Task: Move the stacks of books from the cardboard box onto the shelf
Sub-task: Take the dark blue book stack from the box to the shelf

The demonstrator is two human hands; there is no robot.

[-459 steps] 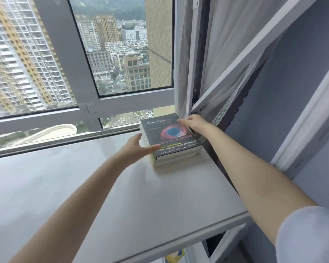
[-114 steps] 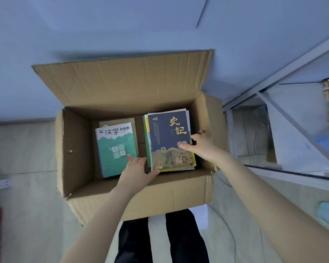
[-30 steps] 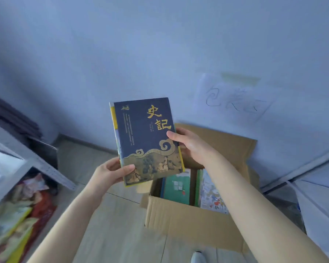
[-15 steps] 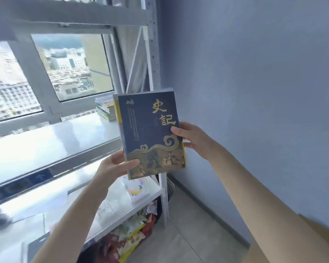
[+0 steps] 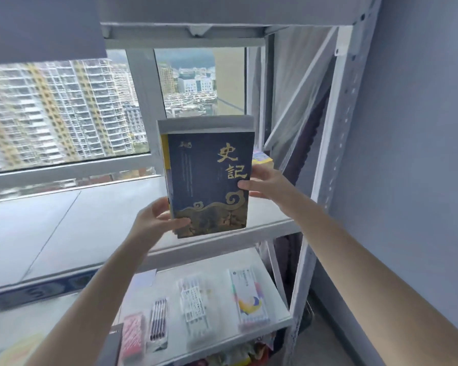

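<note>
So both hands are on the stack of books (image 5: 208, 180), held up in the air just in front of the shelf (image 5: 95, 215): the left hand (image 5: 154, 220) is curled round the stack's lower left corner, thumb on the cover, and the right hand (image 5: 265, 184) is clamped on its right edge about halfway up. The stack looks like a few paperbacks under a dark blue one, so I'd guess stiff and a bit heavy, with smooth covers that could slide over each other if tipped. Gripping opposite edges and squeezing the pile together seems the right call. Left of the stack the shelf board is wide open. Behind the stack's right edge sits another book pile (image 5: 262, 160), near the slanted brace (image 5: 299, 93) and upright post (image 5: 336, 114), so that side is tight. The shelf above (image 5: 185, 33) caps the headroom too.
</note>
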